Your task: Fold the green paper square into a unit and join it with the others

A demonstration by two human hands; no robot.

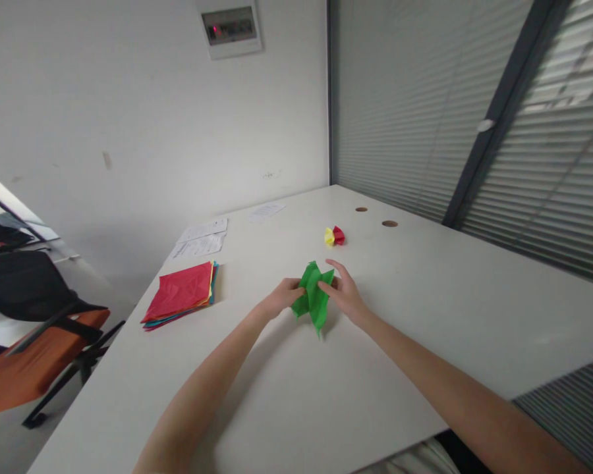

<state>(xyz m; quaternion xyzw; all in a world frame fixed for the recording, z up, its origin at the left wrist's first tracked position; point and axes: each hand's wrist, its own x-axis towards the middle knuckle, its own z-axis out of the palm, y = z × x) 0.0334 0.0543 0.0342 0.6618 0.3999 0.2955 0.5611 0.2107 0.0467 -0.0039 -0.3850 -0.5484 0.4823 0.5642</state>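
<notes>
A folded piece of green paper (315, 297) lies on the white table (425, 309), held between both hands. My left hand (282, 296) pinches its left edge with curled fingers. My right hand (343, 289) grips its right side with thumb and forefinger, the other fingers raised above it. Behind them sits a small folded yellow and red paper piece (335, 236).
A stack of coloured paper sheets, red on top (182, 294), lies at the left. White printed sheets (202, 238) lie further back near the wall. Two round cable holes (389, 224) are in the tabletop at the back right. An orange and black chair (34, 329) stands left of the table.
</notes>
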